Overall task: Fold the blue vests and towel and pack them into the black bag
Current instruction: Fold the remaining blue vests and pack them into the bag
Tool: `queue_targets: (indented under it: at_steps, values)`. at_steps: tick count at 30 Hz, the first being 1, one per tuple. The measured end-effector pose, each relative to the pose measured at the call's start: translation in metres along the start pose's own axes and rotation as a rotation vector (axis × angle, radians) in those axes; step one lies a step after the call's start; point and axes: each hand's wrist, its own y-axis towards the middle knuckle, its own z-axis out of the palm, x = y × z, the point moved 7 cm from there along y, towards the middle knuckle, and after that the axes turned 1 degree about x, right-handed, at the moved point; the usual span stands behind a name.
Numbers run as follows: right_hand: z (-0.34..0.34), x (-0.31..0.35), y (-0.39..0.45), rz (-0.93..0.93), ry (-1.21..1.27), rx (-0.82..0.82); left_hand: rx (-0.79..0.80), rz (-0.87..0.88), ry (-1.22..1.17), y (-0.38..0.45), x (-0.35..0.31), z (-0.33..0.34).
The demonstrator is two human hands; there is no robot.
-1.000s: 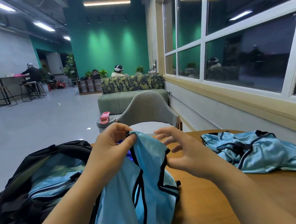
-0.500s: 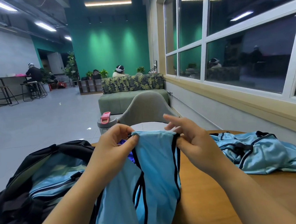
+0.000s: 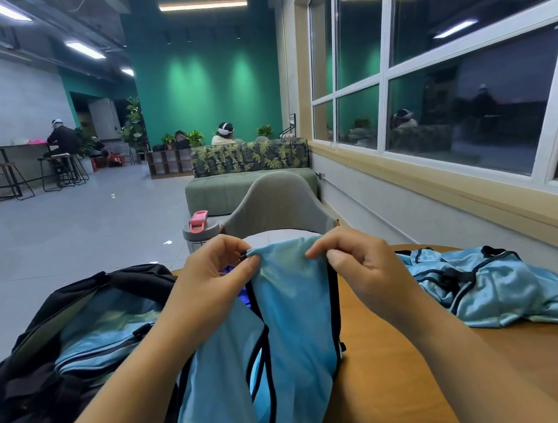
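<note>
Both hands, left (image 3: 214, 280) and right (image 3: 362, 268), are pinching one vest (image 3: 292, 316) taut, probably squaring it for folding; bag (image 3: 46, 366) is gaping leftward.

The held blue vest (image 3: 293, 330) hides the table (image 3: 408, 370) beneath; the black bag (image 3: 31, 392) is cut off at left.

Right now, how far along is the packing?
Partly done: blue fabric already lies inside the open black bag. In hand: the left hand and right hand pinch one blue vest by its top edge. Left: a crumpled blue vest waits on the table.
</note>
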Motion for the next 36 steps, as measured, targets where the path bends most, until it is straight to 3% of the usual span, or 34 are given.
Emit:
queue_targets:
  at_steps: [7,11,15,17,20,23,25,36]
  values:
    - [0.000,-0.017,0.006,0.217,0.003,0.003,-0.043,-0.068,0.145,0.005,0.008,-0.004]
    - [0.002,-0.026,0.004,0.358,0.068,0.037,-0.155,-0.143,0.064,0.007,0.015,-0.021]
    - [0.010,-0.029,-0.002,0.460,0.110,0.108,-0.167,-0.208,-0.140,0.007,0.010,-0.023]
    - [0.019,-0.029,-0.005,0.476,0.118,0.169,-0.151,-0.177,-0.044,0.008,0.006,-0.022]
    - [0.028,-0.029,-0.007,0.480,0.088,0.184,0.093,-0.128,0.385,-0.003,0.004,-0.007]
    - [0.029,-0.043,-0.012,0.520,0.069,0.107,0.572,-0.311,0.534,-0.041,0.034,0.016]
    - [0.025,-0.050,-0.013,0.541,0.102,0.053,0.733,-0.342,0.612,-0.062,0.052,0.018]
    - [0.055,-0.063,-0.033,0.574,0.186,0.062,0.662,-0.453,0.630,-0.134,0.124,0.007]
